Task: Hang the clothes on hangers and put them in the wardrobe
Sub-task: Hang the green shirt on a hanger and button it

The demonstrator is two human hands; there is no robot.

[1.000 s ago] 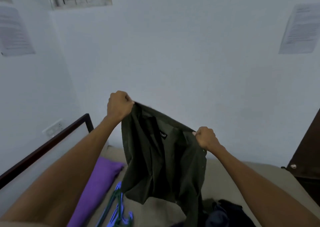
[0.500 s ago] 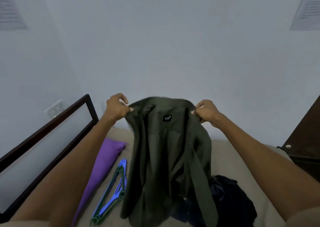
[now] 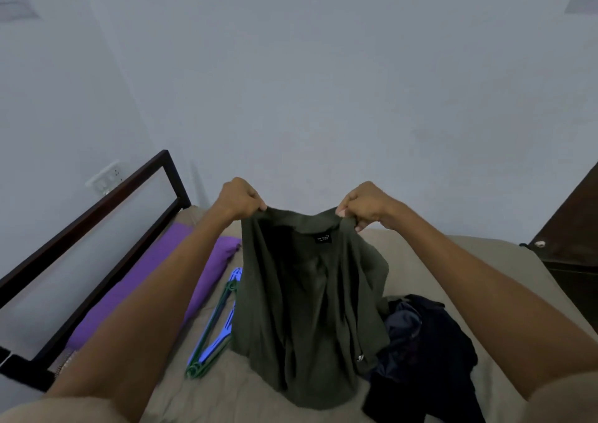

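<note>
Hands up in front of the person, both holding one dark green shirt [image 3: 307, 309] over a bed [image 3: 430, 261]. Left hand [image 3: 238, 198] has its fingers curled tight around the shirt's top edge at the left shoulder. Right hand [image 3: 364, 204] has its fingers curled and pinching the top edge at the right shoulder. Shirt hangs open side toward the camera, collar stretched between the two fists, small black neck label [image 3: 323, 238] visible just under the collar. Lower part of the shirt bunches and rests on the bed's beige sheet. A small metal bit shows low on its right side, too small to identify.

Hangers [image 3: 215, 329], blue and green, lie stacked on the sheet just left of the shirt, partly covered by its left edge. Purple pillow [image 3: 155, 280] lies further left along the dark bed frame [image 3: 97, 225]. Dark navy and black clothes pile [image 3: 427, 348] sits on the bed right of the shirt, touching its lower right edge. Dark brown wardrobe [image 3: 576, 228] at the right edge of view, only partly in frame. White wall socket [image 3: 103, 178] on the left wall above the bed frame. Paper sheets on the wall at both top corners, text unreadable.
</note>
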